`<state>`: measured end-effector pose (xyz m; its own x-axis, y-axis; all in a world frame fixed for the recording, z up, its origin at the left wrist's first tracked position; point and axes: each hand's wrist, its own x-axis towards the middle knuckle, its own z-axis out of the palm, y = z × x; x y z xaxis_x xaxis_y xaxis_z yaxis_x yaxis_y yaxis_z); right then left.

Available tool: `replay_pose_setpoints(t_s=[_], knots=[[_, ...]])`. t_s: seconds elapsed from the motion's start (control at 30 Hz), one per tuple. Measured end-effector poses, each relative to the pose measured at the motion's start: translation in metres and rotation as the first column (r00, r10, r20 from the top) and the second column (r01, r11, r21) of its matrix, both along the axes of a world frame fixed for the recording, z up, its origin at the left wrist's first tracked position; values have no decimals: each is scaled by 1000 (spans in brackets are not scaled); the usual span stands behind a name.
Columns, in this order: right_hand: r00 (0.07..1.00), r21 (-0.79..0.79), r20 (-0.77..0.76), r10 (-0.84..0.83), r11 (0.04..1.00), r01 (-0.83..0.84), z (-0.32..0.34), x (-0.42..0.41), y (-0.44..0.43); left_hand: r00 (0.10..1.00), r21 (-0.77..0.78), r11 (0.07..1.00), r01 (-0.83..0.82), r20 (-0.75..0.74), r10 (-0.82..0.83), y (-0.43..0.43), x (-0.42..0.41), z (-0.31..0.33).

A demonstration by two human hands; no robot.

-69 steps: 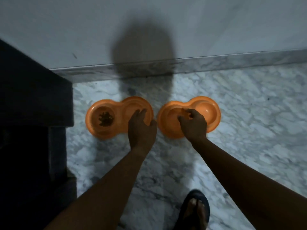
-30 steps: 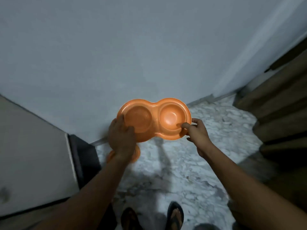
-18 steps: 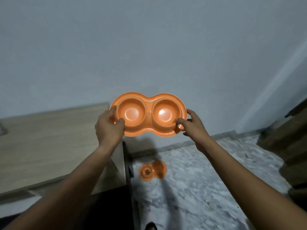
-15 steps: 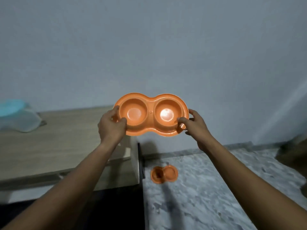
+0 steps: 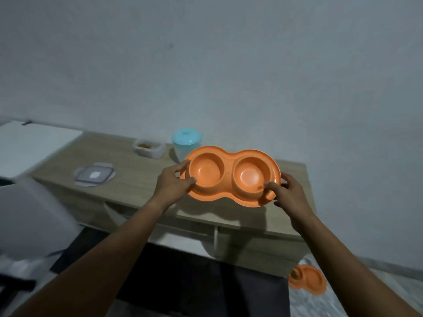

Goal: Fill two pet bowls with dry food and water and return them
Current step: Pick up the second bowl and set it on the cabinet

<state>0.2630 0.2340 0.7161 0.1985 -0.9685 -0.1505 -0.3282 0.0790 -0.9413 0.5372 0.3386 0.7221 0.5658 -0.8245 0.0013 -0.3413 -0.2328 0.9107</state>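
An orange double pet bowl [image 5: 231, 175] is held level in the air above a low wooden table [image 5: 128, 177]; both its cups look empty. My left hand [image 5: 174, 184] grips its left rim with the thumb on top. My right hand [image 5: 286, 191] grips its right rim, thumb inside the edge. A second orange double bowl [image 5: 309, 280] lies on the marble floor at the lower right, partly hidden by the table's end. On the table stand an open clear container of brown dry food [image 5: 149, 148] and a clear jug with a teal lid [image 5: 185, 143].
A clear container lid [image 5: 94, 176] lies on the table's left part. A white board [image 5: 32, 145] covers the far left. A grey blurred object [image 5: 29, 218] fills the lower left, with dark flooring or a mat [image 5: 183, 275] below the table. A plain wall rises behind.
Both hands lifted one bowl off the floor and carried it left over the wooden table. The other bowl stayed on the floor. The food container and jug have come into view.
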Motion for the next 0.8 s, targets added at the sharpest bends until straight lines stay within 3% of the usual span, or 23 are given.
replay_pose_setpoints(t_s=[0.3,0.6,0.8], knots=[[998,84,-45,34,996,-30,-36,166,33,1000,139,990,5,20,-7,36,169,-23],[984,131,-147,101,988,-82,-82,264,20,995,252,963,-101,52,91,46,245,-63],[969,192,-230,91,980,-47,-97,319,12,998,410,912,-24,64,-2,32,296,-91]])
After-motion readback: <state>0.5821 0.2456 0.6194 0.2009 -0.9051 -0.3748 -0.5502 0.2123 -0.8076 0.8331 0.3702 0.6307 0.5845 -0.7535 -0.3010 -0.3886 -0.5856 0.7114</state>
